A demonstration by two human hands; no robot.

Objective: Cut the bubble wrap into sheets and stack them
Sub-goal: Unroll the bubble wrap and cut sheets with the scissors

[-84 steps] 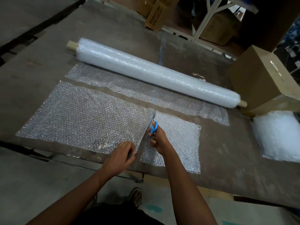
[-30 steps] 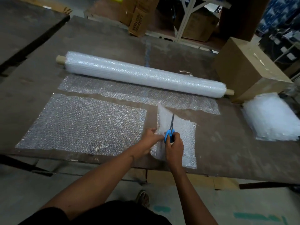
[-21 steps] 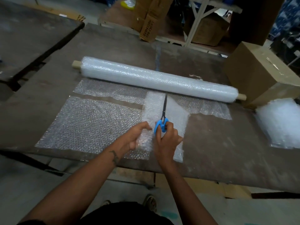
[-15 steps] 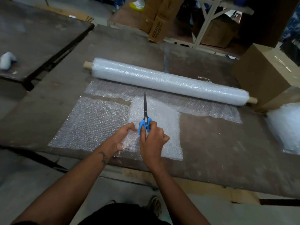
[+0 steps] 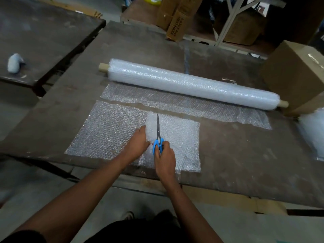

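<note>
Head view: a brown desk [image 5: 228, 155] is shown from above, with a long bubble wrap roll [image 5: 192, 84] laid across its far part on a pale core. An uncut strip [image 5: 175, 102] of wrap is spread flat on the desk just in front of the roll. Nearer the front edge, a large cut sheet [image 5: 108, 132] lies flat at the left, and a smaller cut sheet [image 5: 182, 137] is placed beside it at the centre, its left edge overlapping the large sheet.

The scissors [image 5: 158, 135], with blue handles and dark blades, are held above the smaller sheet by the right hand [image 5: 164, 158]; its fingers are curled around the handles, and the blades are closed and pointed away toward the roll. The left hand [image 5: 138, 143] is set on the left edge of the smaller sheet, fingers extended close together and pressed against the wrap; whether the edge is pinched cannot be told.

A stack of white sheets [image 5: 313, 137] is seen at the right edge of the desk, next to a cardboard box [image 5: 294, 74]. A second desk [image 5: 43, 32] stands at the left, well apart.
</note>
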